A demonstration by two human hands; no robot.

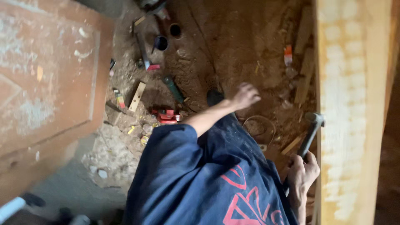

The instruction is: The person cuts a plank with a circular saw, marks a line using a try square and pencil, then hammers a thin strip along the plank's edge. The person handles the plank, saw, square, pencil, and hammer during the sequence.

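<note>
1. Wooden post [354, 108] is standing upright; it is serving as the landmark.
2. Door panel [46, 79] is lying well apart from the post, across the dirt floor [233, 46].
3. Right hand [303, 173] is gripping the hammer [310, 133] closed-fisted, just beside the post.
4. Left hand [246, 96] is hanging loosely open, empty.
</note>
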